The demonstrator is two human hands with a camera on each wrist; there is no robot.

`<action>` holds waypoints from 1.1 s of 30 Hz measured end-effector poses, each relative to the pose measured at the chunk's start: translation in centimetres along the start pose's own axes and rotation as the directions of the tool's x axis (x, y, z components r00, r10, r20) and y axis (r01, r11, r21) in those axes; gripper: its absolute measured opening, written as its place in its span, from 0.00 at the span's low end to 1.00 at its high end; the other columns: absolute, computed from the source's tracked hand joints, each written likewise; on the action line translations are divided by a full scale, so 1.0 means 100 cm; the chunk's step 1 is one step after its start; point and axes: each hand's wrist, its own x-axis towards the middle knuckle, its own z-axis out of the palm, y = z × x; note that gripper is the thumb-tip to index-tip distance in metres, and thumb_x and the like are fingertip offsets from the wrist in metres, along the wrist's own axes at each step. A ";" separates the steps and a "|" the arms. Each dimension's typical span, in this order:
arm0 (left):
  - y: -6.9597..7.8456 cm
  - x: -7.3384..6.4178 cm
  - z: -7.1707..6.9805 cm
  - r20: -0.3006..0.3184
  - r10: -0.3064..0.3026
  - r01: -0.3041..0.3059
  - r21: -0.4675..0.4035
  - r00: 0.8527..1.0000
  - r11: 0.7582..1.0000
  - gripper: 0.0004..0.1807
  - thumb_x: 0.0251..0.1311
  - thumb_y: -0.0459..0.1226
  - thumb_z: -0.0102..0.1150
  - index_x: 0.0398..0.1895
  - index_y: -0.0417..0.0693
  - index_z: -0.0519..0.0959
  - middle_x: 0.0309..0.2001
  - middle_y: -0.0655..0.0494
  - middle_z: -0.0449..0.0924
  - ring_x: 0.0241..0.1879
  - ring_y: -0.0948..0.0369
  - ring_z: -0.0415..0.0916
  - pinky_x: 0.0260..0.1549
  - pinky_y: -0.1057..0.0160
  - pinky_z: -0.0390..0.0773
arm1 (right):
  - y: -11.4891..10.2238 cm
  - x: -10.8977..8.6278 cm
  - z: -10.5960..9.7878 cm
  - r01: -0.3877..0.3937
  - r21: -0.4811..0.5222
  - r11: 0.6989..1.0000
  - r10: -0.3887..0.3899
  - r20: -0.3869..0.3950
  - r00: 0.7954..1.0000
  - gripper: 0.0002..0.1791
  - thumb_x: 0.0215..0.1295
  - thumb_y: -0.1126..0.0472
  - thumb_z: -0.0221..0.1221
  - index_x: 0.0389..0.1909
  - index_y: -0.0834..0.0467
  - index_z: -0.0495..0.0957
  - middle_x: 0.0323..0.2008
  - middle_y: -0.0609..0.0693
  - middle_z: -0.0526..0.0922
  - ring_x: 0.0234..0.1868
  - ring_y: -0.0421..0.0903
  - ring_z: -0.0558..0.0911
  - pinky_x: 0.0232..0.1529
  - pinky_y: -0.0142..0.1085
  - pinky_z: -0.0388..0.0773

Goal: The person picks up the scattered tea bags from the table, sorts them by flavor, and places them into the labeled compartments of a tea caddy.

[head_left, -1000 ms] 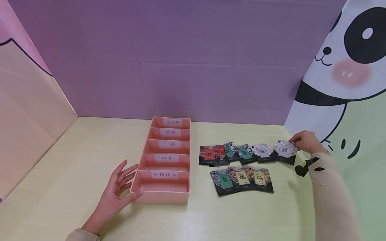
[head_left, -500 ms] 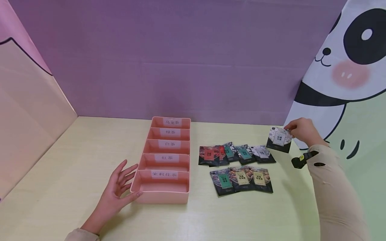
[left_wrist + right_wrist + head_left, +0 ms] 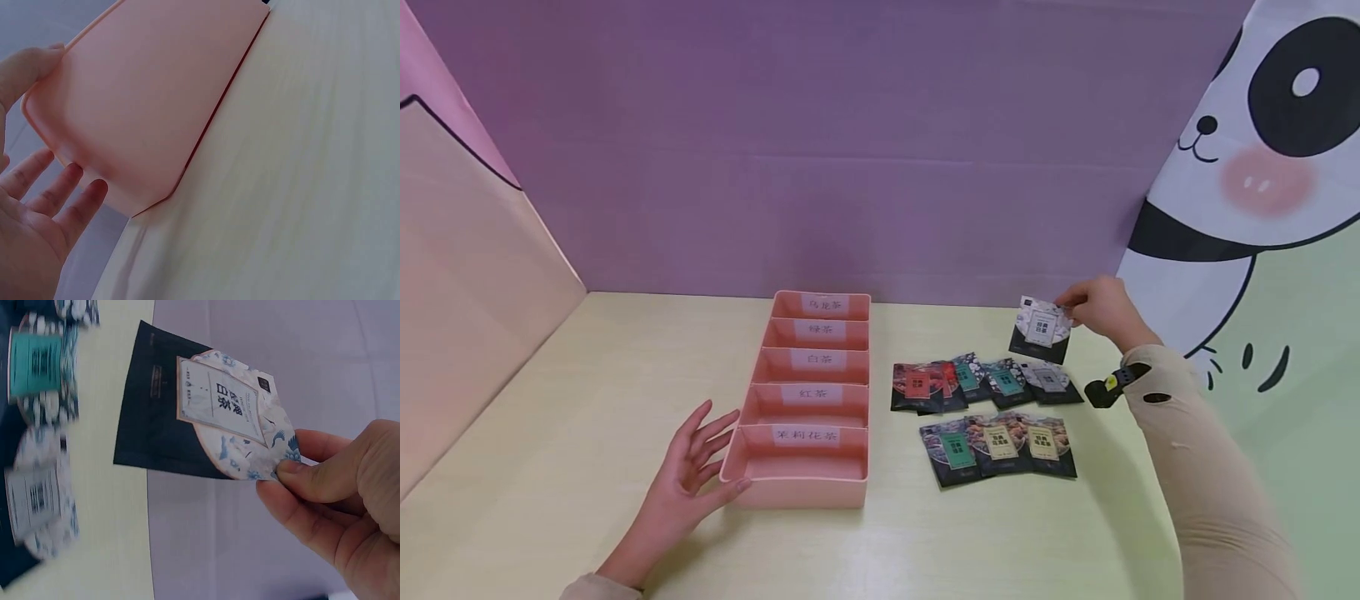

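In the head view my right hand (image 3: 1103, 312) pinches a white-and-black tea sachet (image 3: 1041, 327) by its upper corner. The sachet is held up behind the rows of other sachets; the right wrist view shows thumb and fingers gripping the corner of this sachet (image 3: 212, 412). My left hand (image 3: 681, 483) rests at the near left corner of a pink compartment box (image 3: 801, 493), fingers spread and relaxed. In the left wrist view its thumb (image 3: 31, 72) touches the rim, and its fingertips lie against or very near the wall; contact there is hard to tell.
A back row holds red sachets (image 3: 917, 386), green sachets (image 3: 1004, 383) and one white sachet (image 3: 1051, 382). In front lie a green sachet (image 3: 955, 451) and two cream-labelled sachets (image 3: 1043, 444). The box has several labelled compartments. A purple backdrop (image 3: 850, 167) stands behind the table (image 3: 647, 358).
My right hand has lifted the white sachet from the right end of the back row and carried it up and to the left. The left hand stays at the box.
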 end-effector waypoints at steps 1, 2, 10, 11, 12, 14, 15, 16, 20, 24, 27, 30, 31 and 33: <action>0.000 0.000 0.000 0.001 0.000 0.000 -0.003 1.000 1.000 0.57 0.48 0.12 0.62 0.79 0.46 0.45 0.67 0.67 0.68 0.62 0.72 0.68 0.54 0.76 0.71 | -0.003 0.001 0.003 0.008 0.010 1.000 -0.008 -0.001 1.000 0.10 0.60 0.77 0.56 0.41 0.75 0.83 0.38 0.70 0.84 0.35 0.59 0.82 0.29 0.36 0.78; 0.001 0.000 0.000 0.002 0.001 -0.001 -0.003 1.000 1.000 0.57 0.48 0.12 0.62 0.79 0.46 0.45 0.67 0.67 0.68 0.62 0.71 0.69 0.54 0.76 0.71 | -0.007 0.002 0.007 0.018 0.019 1.000 -0.018 -0.006 1.000 0.10 0.60 0.77 0.57 0.41 0.75 0.83 0.38 0.70 0.84 0.34 0.58 0.82 0.29 0.36 0.78; 0.001 0.002 0.000 0.007 0.018 -0.018 -0.017 1.000 1.000 0.58 0.47 0.11 0.61 0.79 0.46 0.45 0.67 0.66 0.69 0.62 0.71 0.69 0.53 0.76 0.72 | -0.030 0.007 0.039 0.143 0.037 0.989 -0.141 -0.048 0.989 0.09 0.62 0.77 0.59 0.40 0.72 0.85 0.36 0.66 0.86 0.30 0.55 0.85 0.33 0.45 0.83; 0.000 0.002 0.000 0.008 0.022 -0.022 -0.019 1.000 1.000 0.58 0.47 0.10 0.61 0.79 0.46 0.45 0.67 0.66 0.69 0.62 0.71 0.69 0.53 0.76 0.72 | -0.032 0.007 0.042 0.157 0.043 0.987 -0.155 -0.050 0.987 0.09 0.62 0.77 0.59 0.40 0.71 0.85 0.36 0.65 0.86 0.30 0.55 0.85 0.33 0.46 0.83; 0.000 0.002 0.000 0.009 0.024 -0.024 -0.023 1.000 0.999 0.58 0.47 0.10 0.61 0.79 0.46 0.46 0.67 0.65 0.69 0.62 0.70 0.69 0.53 0.76 0.72 | -0.034 0.007 0.045 0.172 0.054 0.984 -0.169 -0.052 0.984 0.09 0.62 0.77 0.59 0.40 0.71 0.85 0.36 0.65 0.86 0.30 0.55 0.85 0.33 0.46 0.83; -0.001 0.002 0.000 0.013 0.036 -0.035 -0.040 0.999 0.999 0.58 0.46 0.10 0.60 0.79 0.45 0.46 0.67 0.65 0.69 0.61 0.70 0.69 0.52 0.75 0.73 | -0.040 0.006 0.049 0.182 0.070 0.981 -0.179 -0.050 0.983 0.09 0.62 0.77 0.59 0.40 0.70 0.86 0.36 0.64 0.86 0.31 0.55 0.85 0.33 0.45 0.83; -0.001 0.002 0.000 0.014 0.040 -0.039 -0.047 0.999 0.998 0.58 0.46 0.09 0.60 0.79 0.45 0.46 0.67 0.65 0.69 0.61 0.70 0.69 0.52 0.75 0.73 | -0.044 0.006 0.051 0.186 0.077 0.979 -0.183 -0.051 0.982 0.10 0.62 0.77 0.59 0.40 0.70 0.86 0.37 0.64 0.86 0.32 0.55 0.85 0.33 0.45 0.83; -0.002 0.003 0.000 0.015 0.044 -0.044 -0.053 0.999 0.998 0.58 0.46 0.09 0.60 0.79 0.45 0.46 0.67 0.64 0.69 0.61 0.69 0.69 0.52 0.75 0.73 | -0.048 0.005 0.053 0.189 0.086 0.978 -0.186 -0.050 0.981 0.10 0.62 0.77 0.59 0.40 0.70 0.86 0.37 0.64 0.86 0.32 0.55 0.85 0.34 0.45 0.84; -0.003 0.003 0.000 0.020 0.061 -0.059 -0.072 0.998 0.996 0.59 0.44 0.08 0.60 0.79 0.44 0.46 0.67 0.63 0.70 0.61 0.68 0.70 0.52 0.74 0.74 | -0.064 0.005 0.058 0.192 0.101 0.976 -0.188 -0.043 0.981 0.09 0.64 0.76 0.59 0.41 0.68 0.86 0.39 0.64 0.86 0.32 0.54 0.86 0.34 0.45 0.83; -0.002 0.003 0.000 0.021 0.067 -0.065 -0.079 0.998 0.995 0.59 0.43 0.08 0.60 0.79 0.44 0.46 0.67 0.62 0.70 0.62 0.68 0.70 0.52 0.74 0.73 | -0.079 0.007 0.064 0.186 0.119 0.975 -0.183 -0.037 0.983 0.09 0.65 0.74 0.60 0.42 0.67 0.87 0.39 0.63 0.86 0.31 0.54 0.86 0.35 0.46 0.83; -0.002 0.002 0.000 0.016 0.054 -0.053 -0.072 0.998 0.996 0.58 0.44 0.08 0.60 0.79 0.44 0.47 0.67 0.63 0.70 0.61 0.69 0.70 0.53 0.74 0.73 | -0.090 0.009 0.069 0.201 0.139 0.970 -0.197 -0.037 0.980 0.09 0.65 0.73 0.60 0.42 0.66 0.87 0.39 0.62 0.87 0.32 0.54 0.86 0.35 0.46 0.83; -0.002 0.000 0.000 0.010 0.021 -0.021 -0.042 1.000 0.999 0.57 0.45 0.10 0.62 0.78 0.44 0.48 0.67 0.65 0.70 0.61 0.70 0.70 0.52 0.75 0.73 | -0.100 0.011 0.075 0.217 0.167 0.962 -0.214 -0.039 0.976 0.09 0.65 0.73 0.60 0.42 0.66 0.87 0.40 0.61 0.87 0.32 0.54 0.86 0.35 0.45 0.83; -0.001 0.000 0.000 0.008 0.006 -0.006 -0.029 1.000 1.000 0.56 0.46 0.11 0.62 0.78 0.45 0.48 0.67 0.66 0.69 0.61 0.70 0.70 0.53 0.75 0.73 | -0.103 0.012 0.078 0.219 0.179 0.959 -0.215 -0.042 0.976 0.09 0.64 0.73 0.60 0.42 0.65 0.87 0.40 0.61 0.87 0.32 0.53 0.86 0.34 0.45 0.83; -0.001 0.000 0.000 0.005 -0.022 0.022 -0.004 1.000 1.000 0.55 0.48 0.12 0.63 0.78 0.45 0.49 0.66 0.68 0.69 0.61 0.71 0.69 0.52 0.75 0.73 | -0.109 0.013 0.081 0.216 0.210 0.954 -0.211 -0.043 0.976 0.09 0.64 0.73 0.60 0.42 0.66 0.87 0.40 0.61 0.87 0.32 0.52 0.86 0.34 0.45 0.83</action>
